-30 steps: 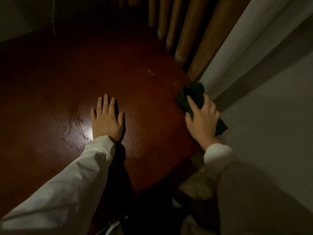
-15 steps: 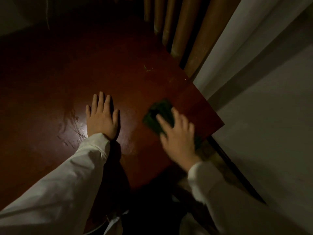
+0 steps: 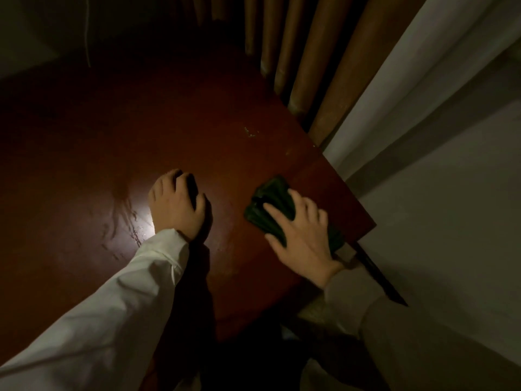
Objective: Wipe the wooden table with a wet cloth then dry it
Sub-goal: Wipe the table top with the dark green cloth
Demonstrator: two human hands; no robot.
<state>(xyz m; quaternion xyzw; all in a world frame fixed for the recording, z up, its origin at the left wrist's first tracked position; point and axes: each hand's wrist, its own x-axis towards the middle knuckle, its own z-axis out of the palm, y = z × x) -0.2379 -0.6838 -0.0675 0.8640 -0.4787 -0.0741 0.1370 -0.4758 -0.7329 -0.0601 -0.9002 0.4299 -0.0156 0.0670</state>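
Two hands on dark red wooden table [image 3: 112,153], right hand [image 3: 303,235] flat with fingers spread, pressing green cloth [image 3: 269,206] near table's right corner, left hand [image 3: 176,206] resting mid-table, fingers curled under, holding nothing, white sleeves [image 3: 112,306], brown curtain [image 3: 304,52] beyond.

The dark red-brown wooden table [image 3: 141,136] lies bare from nine through twelve o'clock, wide room for a pass. At one o'clock tan pleated curtain folds [image 3: 307,66] hang at its far edge and block that side. At three o'clock a grey-white wall [image 3: 451,207] stands just beside the table's corner. The bunched dark green cloth [image 3: 270,204] under the right hand [image 3: 303,235] fills the near-right corner; the left hand [image 3: 176,204] rests at centre.
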